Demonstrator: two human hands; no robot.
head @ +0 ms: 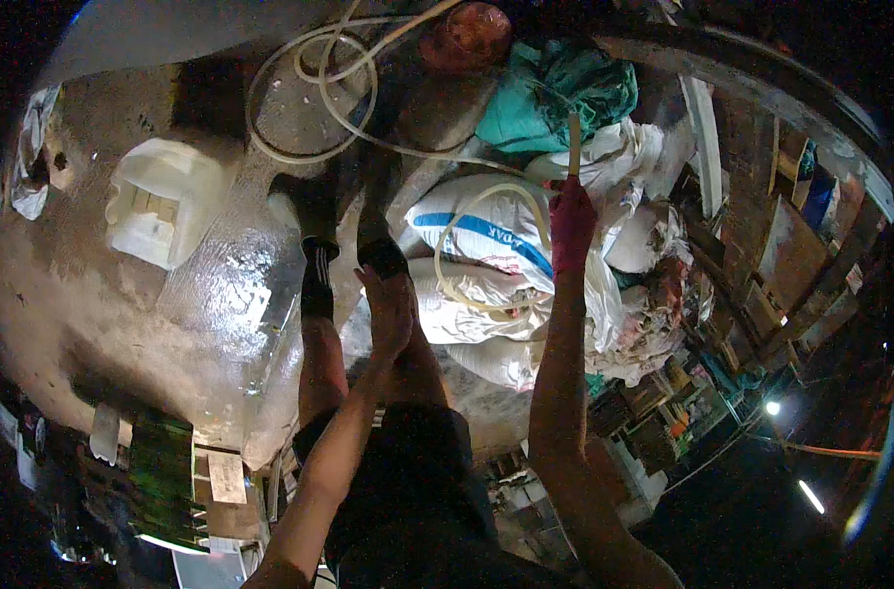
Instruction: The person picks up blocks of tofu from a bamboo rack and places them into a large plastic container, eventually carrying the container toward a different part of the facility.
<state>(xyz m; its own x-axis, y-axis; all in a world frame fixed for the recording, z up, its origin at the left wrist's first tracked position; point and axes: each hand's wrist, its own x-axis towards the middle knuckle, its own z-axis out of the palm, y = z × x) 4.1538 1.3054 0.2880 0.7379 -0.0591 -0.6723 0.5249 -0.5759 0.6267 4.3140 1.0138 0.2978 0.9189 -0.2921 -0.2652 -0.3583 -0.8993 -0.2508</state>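
My right hand (573, 228), in a dark pink glove, grips a pale hose (574, 143) whose short upper length points away from me. A loop of the same kind of hose hangs below the hand, over white woven sacks (483, 221), one with a blue stripe. My bare left hand (389, 305) lies over my lower leg near the top of the dark footwear; nothing shows in it, and its finger posture is hard to make out. Further off, the hose lies in wide coils (314, 158) on the wet floor.
A green sack (524, 103) lies beyond the white sacks, near a reddish round object (467, 37). At the left, a whitish plastic container (152, 202) stands on the wet concrete floor (226, 294). Wooden boards and clutter line the right side (793, 243).
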